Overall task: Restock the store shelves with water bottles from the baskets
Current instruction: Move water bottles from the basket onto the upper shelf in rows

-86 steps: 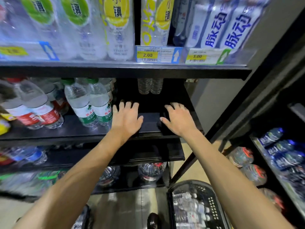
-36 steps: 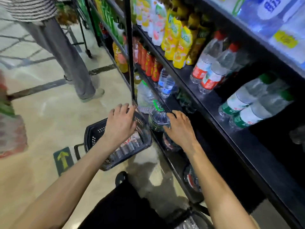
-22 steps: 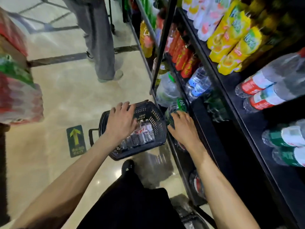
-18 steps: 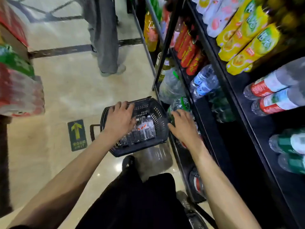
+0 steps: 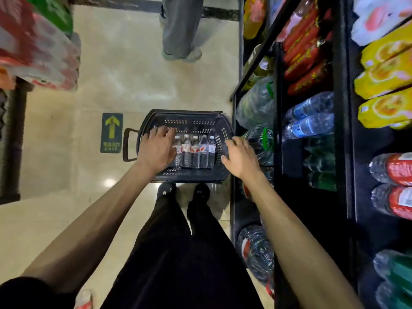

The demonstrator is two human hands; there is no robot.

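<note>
While both hands hang over the black basket [image 5: 185,113]: left hand [image 5: 157,150], fingers spread, empty, nearer, at the row's nine o'clock end; water bottles [image 5: 196,151], long axes twelve-to-six, caps at twelve; right hand [image 5: 239,157], relaxed, empty, at the three o'clock rim.

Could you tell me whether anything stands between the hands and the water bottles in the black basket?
Nothing visible does. The basket is open-topped and the water bottles sit exposed in a row. The left hand is over the row's left end, and the right hand is at the basket's right rim.
</note>
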